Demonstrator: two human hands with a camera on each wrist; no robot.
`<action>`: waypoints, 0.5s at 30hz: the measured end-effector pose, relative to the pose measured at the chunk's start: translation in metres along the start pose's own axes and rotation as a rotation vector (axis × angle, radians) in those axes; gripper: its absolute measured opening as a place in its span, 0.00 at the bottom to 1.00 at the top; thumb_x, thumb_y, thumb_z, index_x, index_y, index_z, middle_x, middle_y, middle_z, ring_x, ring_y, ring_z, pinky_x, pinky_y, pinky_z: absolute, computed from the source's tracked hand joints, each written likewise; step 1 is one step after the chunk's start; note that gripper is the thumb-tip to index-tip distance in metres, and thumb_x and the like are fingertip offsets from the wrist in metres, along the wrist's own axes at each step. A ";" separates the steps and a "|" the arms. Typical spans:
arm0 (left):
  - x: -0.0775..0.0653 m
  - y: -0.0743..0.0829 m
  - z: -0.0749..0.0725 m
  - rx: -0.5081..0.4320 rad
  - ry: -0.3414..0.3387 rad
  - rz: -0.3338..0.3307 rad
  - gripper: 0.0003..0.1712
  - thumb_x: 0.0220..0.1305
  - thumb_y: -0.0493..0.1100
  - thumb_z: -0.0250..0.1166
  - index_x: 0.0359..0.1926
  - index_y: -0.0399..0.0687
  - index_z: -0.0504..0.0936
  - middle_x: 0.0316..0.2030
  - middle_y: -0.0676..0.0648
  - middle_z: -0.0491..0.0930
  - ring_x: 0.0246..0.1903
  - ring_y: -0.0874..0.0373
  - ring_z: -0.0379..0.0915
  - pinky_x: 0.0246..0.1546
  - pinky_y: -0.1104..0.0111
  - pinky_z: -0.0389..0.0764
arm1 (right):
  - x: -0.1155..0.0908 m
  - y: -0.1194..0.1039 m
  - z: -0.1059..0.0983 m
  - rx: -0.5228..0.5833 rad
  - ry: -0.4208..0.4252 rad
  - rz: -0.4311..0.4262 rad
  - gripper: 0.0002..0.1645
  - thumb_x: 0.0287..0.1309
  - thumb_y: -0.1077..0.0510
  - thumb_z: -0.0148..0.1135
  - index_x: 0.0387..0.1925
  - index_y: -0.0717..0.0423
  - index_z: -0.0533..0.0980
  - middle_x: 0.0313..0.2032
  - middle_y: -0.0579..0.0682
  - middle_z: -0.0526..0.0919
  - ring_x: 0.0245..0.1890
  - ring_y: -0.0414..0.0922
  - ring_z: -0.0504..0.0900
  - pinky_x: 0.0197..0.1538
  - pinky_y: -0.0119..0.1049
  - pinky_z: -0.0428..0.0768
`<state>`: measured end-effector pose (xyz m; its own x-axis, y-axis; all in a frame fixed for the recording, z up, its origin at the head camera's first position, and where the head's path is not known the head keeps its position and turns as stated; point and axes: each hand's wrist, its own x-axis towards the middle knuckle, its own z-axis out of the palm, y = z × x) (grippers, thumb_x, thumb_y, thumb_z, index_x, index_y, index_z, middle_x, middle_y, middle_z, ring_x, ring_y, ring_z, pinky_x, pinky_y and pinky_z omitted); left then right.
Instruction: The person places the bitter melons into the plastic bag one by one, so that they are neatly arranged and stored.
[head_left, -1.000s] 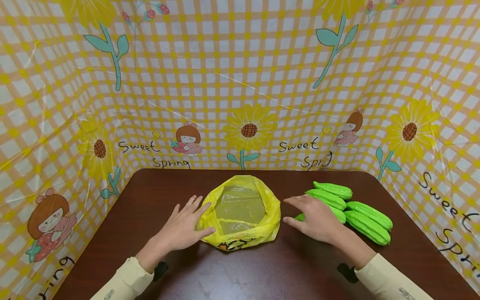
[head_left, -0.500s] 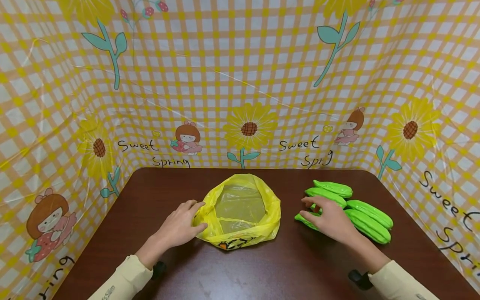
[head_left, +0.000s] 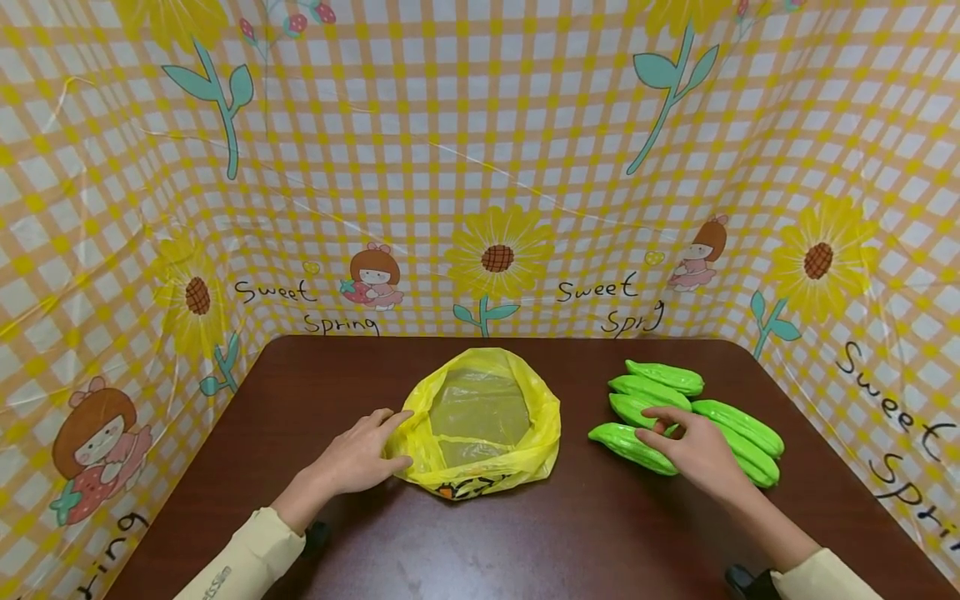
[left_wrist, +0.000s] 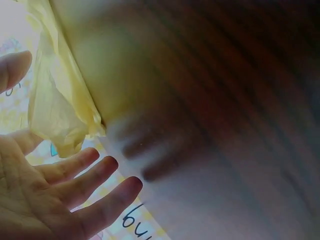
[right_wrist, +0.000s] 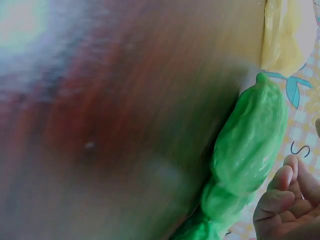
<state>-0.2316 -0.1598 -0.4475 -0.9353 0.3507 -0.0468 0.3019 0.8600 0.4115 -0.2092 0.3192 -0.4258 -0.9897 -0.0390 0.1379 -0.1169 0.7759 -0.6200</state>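
The left hand (head_left: 360,454) has its fingers spread and slack at the left side of a yellow plastic bag (head_left: 517,471); whether the fingertips actually touch the plastic is hard to tell. The bag sits mid tabletop (head_left: 480,558), its mouth facing up. Apart from it, farther right, lie six green gourds (head_left: 626,442), with the right hand (head_left: 697,450) over the nearer ones, fingers loosely curled, holding nothing.

a checked sunflower cloth (head_left: 450,117) hangs behind a brown table (head_left: 555,542).
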 end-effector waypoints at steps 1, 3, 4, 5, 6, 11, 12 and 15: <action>0.000 -0.001 0.000 -0.003 -0.006 0.001 0.41 0.65 0.58 0.66 0.76 0.60 0.64 0.72 0.39 0.63 0.69 0.41 0.63 0.57 0.39 0.72 | -0.001 0.002 -0.001 0.001 0.003 0.013 0.29 0.64 0.42 0.67 0.57 0.56 0.80 0.36 0.49 0.80 0.28 0.39 0.76 0.26 0.35 0.72; 0.000 -0.002 0.001 -0.006 -0.013 0.006 0.41 0.65 0.58 0.66 0.76 0.61 0.64 0.72 0.38 0.63 0.69 0.40 0.63 0.57 0.39 0.72 | -0.004 0.006 -0.002 -0.003 0.011 0.031 0.29 0.63 0.41 0.67 0.57 0.57 0.80 0.34 0.49 0.80 0.29 0.39 0.76 0.27 0.34 0.71; -0.001 -0.002 0.002 -0.006 -0.015 0.008 0.41 0.65 0.58 0.66 0.76 0.62 0.64 0.72 0.38 0.62 0.69 0.40 0.63 0.57 0.39 0.72 | -0.005 0.008 -0.003 -0.003 0.013 0.039 0.29 0.63 0.41 0.67 0.56 0.57 0.80 0.33 0.49 0.80 0.29 0.39 0.75 0.28 0.34 0.71; -0.001 -0.003 0.002 -0.004 -0.017 0.010 0.41 0.65 0.59 0.66 0.76 0.63 0.64 0.72 0.38 0.62 0.69 0.40 0.62 0.57 0.38 0.72 | -0.006 0.009 -0.003 -0.001 0.010 0.043 0.30 0.63 0.41 0.67 0.57 0.57 0.80 0.32 0.49 0.79 0.28 0.39 0.74 0.28 0.34 0.70; -0.001 -0.003 0.002 -0.002 -0.018 0.013 0.40 0.65 0.59 0.66 0.76 0.63 0.64 0.72 0.38 0.62 0.69 0.39 0.63 0.57 0.38 0.71 | -0.006 0.010 -0.003 0.007 0.006 0.049 0.30 0.63 0.40 0.67 0.57 0.58 0.80 0.30 0.49 0.79 0.27 0.39 0.74 0.28 0.34 0.70; 0.000 -0.005 0.003 0.003 -0.031 0.017 0.39 0.65 0.59 0.65 0.75 0.64 0.66 0.72 0.38 0.63 0.69 0.40 0.63 0.58 0.38 0.70 | -0.009 0.015 -0.004 0.049 -0.025 0.099 0.34 0.63 0.39 0.67 0.60 0.60 0.78 0.28 0.50 0.78 0.23 0.39 0.70 0.29 0.34 0.69; 0.000 -0.005 0.003 0.005 -0.035 0.018 0.39 0.65 0.59 0.65 0.75 0.63 0.66 0.72 0.38 0.63 0.69 0.40 0.63 0.59 0.38 0.69 | -0.010 0.016 -0.003 0.058 -0.030 0.114 0.35 0.63 0.39 0.67 0.60 0.60 0.78 0.28 0.49 0.78 0.23 0.38 0.70 0.29 0.34 0.69; 0.001 -0.005 0.004 0.020 -0.046 0.023 0.40 0.65 0.59 0.65 0.75 0.63 0.66 0.72 0.38 0.63 0.70 0.40 0.62 0.61 0.38 0.67 | -0.012 0.020 -0.002 0.086 -0.055 0.157 0.37 0.62 0.38 0.67 0.62 0.60 0.77 0.28 0.48 0.77 0.24 0.38 0.69 0.31 0.34 0.68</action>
<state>-0.2337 -0.1624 -0.4535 -0.9187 0.3869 -0.0793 0.3274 0.8584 0.3949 -0.1993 0.3366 -0.4387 -0.9991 0.0425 -0.0066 0.0351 0.7185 -0.6946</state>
